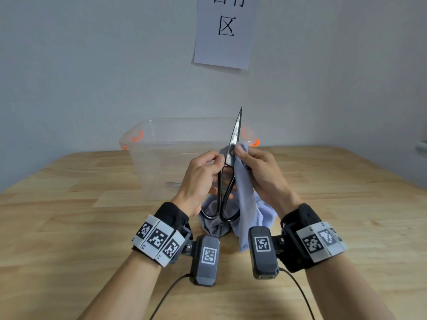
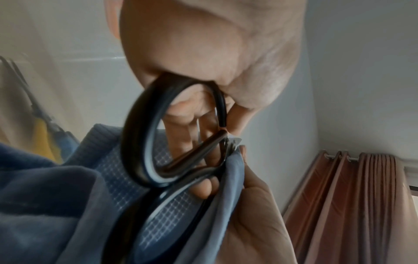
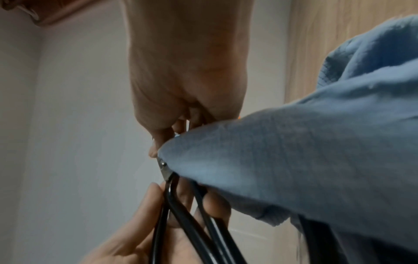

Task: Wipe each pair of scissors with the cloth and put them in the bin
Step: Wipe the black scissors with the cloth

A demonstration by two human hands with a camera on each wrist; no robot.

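Your left hand point(image 1: 199, 179) holds the scissors point(image 1: 232, 153) upright above the worktop point(image 1: 69, 227), just in front of the clear bin point(image 1: 161, 144). Fingers point(image 2: 181, 128) are curled around the black handle shanks just below the pivot; the loops hang toward you, the closed blades point up, tip well above the bin rim.

Your right hand point(image 1: 261, 176) has its fingers pinched on the blue cloth point(image 1: 245, 204), pressing a fold against the blade base at the pivot. The rest of the cloth trails down behind the loops and bunches on the worktop.

Judgement: the wipe is under way on this pair. No scissors are clearly visible in the bin; its walls are translucent, so that reading is uncertain.

Handling notes:
- Scissors: all metal, rigid, probably fairly heavy for their size. Blade surface looks mottled, possibly rusty or stained. The tip is sharp.
- The shanks below the pivot are the sound place to hold; the grip sits close to the weight and keeps skin off the edges.
- Keep the blades closed while wiping. Stroke from pivot toward tip, cloth folded between your fingers and the steel.
- Cloth: soft, limp, thin-looking. It can snag on the point or catch in the loops. Gather the slack before moving to the bin.
- For placing, lower the pair in gently; the plastic wall may scratch.
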